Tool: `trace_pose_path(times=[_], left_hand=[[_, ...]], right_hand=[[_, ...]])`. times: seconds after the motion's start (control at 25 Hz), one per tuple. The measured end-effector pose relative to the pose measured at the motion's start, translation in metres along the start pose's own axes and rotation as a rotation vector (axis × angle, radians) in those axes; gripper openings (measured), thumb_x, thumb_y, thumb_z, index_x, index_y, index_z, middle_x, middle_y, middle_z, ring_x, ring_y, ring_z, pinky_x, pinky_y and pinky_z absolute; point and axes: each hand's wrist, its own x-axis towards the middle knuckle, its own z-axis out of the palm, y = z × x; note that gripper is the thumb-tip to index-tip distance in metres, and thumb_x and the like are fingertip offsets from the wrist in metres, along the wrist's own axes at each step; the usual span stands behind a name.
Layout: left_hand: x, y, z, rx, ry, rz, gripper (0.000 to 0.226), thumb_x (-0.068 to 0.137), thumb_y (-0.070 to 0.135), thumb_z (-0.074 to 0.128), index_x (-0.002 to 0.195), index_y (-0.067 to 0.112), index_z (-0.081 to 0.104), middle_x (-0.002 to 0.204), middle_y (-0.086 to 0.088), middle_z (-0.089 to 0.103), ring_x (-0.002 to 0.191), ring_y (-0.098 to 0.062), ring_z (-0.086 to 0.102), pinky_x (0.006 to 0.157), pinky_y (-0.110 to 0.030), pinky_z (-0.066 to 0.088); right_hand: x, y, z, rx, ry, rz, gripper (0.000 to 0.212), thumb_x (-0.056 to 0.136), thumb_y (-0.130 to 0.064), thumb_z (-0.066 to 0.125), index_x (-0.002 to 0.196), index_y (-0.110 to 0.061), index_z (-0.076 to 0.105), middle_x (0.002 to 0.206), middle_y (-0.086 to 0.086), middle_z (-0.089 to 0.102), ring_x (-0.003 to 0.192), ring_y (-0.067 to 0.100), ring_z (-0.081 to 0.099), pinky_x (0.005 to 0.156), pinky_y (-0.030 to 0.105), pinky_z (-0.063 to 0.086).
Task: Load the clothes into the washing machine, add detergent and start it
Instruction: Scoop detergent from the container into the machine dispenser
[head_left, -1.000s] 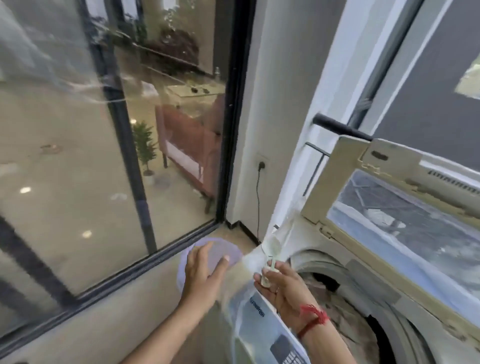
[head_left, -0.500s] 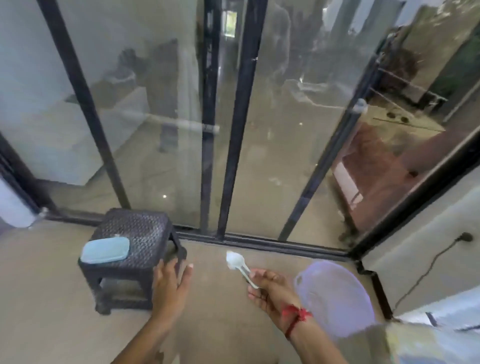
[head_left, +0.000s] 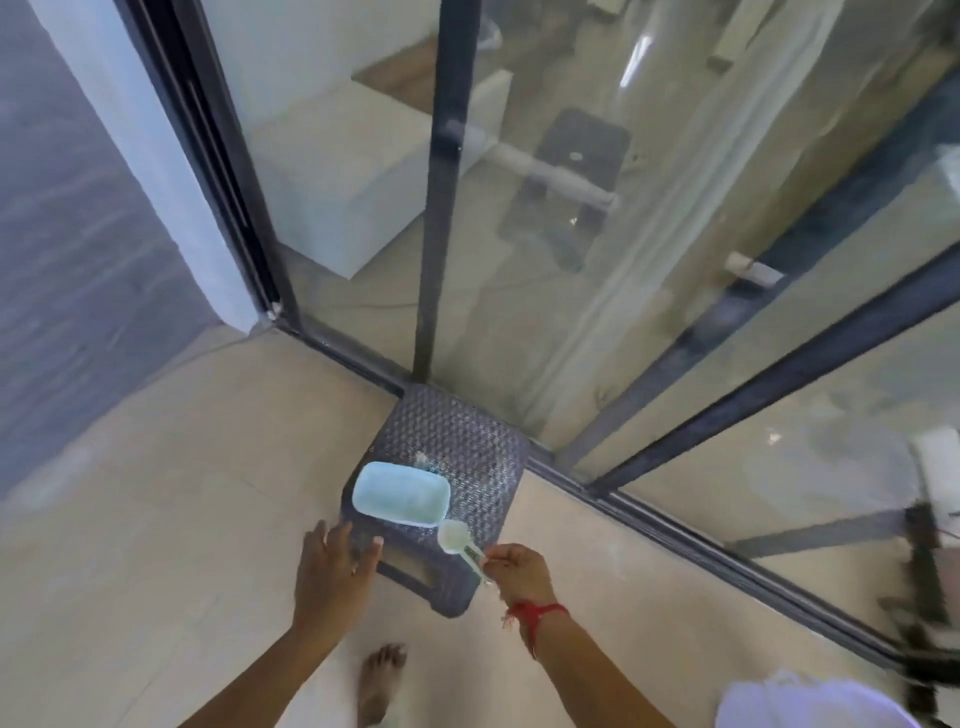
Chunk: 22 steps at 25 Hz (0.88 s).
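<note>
A pale blue detergent box (head_left: 401, 491) with its lid on lies on a dark woven stool (head_left: 457, 457) by the glass doors. My right hand (head_left: 514, 564) pinches the handle of a small white plastic scoop (head_left: 456, 536), whose bowl hangs just right of the box's near corner. My left hand (head_left: 335, 569) is open with fingers spread, hovering in front of the stool's near left edge, a little short of the box. The washing machine is out of view.
Black-framed sliding glass doors (head_left: 571, 234) run behind the stool. A white-lilac basin rim (head_left: 810, 701) shows at the bottom right. My bare foot (head_left: 379, 680) stands on the beige tiled floor (head_left: 182, 519). A grey wall is at the left.
The view has swung left from the washing machine to the stool. Both hands moved toward the detergent box; the scoop stays pinched in my right hand.
</note>
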Motion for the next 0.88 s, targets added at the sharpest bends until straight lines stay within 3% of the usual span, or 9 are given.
trace_pose_path(times=[0.16,0.28,0.4,0.52,0.64,0.76,0.88], left_hand=[[0.053,-0.043,0.009,0.043,0.017,-0.054,0.056,0.094,0.043,0.045,0.139,0.011,0.037,0.154,-0.015,0.018,0.144,-0.028,0.007,0.113,-0.043,0.019],[0.072,-0.059,0.018,0.107,-0.035,-0.042,0.058,0.094,0.044,0.043,0.142,0.014,0.033,0.156,-0.011,0.013,0.145,-0.024,0.002,0.114,-0.042,0.017],[0.084,-0.066,0.027,0.174,-0.063,0.033,0.060,0.093,0.048,0.040,0.144,0.017,0.029,0.157,-0.009,0.012,0.145,-0.023,0.001,0.114,-0.042,0.018],[0.090,-0.064,0.031,0.207,-0.076,0.072,0.061,0.092,0.049,0.041,0.144,0.018,0.029,0.156,-0.008,0.013,0.145,-0.023,0.002,0.113,-0.043,0.020],[0.083,-0.049,0.032,0.261,-0.081,0.150,0.059,0.093,0.047,0.041,0.143,0.018,0.030,0.156,-0.009,0.014,0.145,-0.025,0.004,0.113,-0.043,0.021],[0.063,-0.024,0.034,0.275,-0.126,0.245,0.065,0.088,0.056,0.034,0.140,0.017,0.034,0.156,-0.009,0.015,0.145,-0.026,0.008,0.113,-0.044,0.023],[0.029,0.013,0.049,0.304,-0.190,0.381,0.083,0.083,0.074,0.014,0.138,0.016,0.038,0.154,-0.011,0.019,0.142,-0.032,0.019,0.109,-0.049,0.033]], right_hand=[[0.071,-0.022,0.065,-0.265,0.088,-0.122,0.015,0.084,-0.012,0.058,0.077,-0.025,0.062,0.084,0.000,0.069,0.080,0.018,0.062,0.065,0.020,0.046],[0.099,-0.026,0.092,-0.616,0.112,-0.258,0.017,0.091,-0.021,0.051,0.103,-0.025,0.063,0.097,0.000,0.069,0.092,0.021,0.062,0.084,0.030,0.045],[0.121,-0.024,0.104,-0.760,0.165,-0.303,0.021,0.095,-0.025,0.044,0.111,-0.025,0.057,0.101,0.006,0.066,0.094,0.024,0.059,0.088,0.033,0.039],[0.131,-0.011,0.109,-0.687,0.141,-0.283,0.022,0.095,-0.025,0.047,0.114,-0.024,0.058,0.102,0.011,0.061,0.094,0.028,0.059,0.086,0.033,0.044],[0.125,-0.002,0.101,-0.562,0.177,-0.316,0.037,0.091,-0.019,0.054,0.128,-0.021,0.051,0.123,0.009,0.056,0.114,0.027,0.052,0.097,0.038,0.045],[0.103,0.010,0.072,-0.417,0.299,-0.343,0.047,0.088,-0.010,0.055,0.133,-0.019,0.045,0.137,0.003,0.047,0.125,0.025,0.042,0.105,0.037,0.038],[0.056,0.035,0.018,-0.197,0.521,-0.375,0.043,0.085,-0.004,0.057,0.125,-0.017,0.053,0.128,0.006,0.051,0.117,0.025,0.049,0.102,0.038,0.043]])
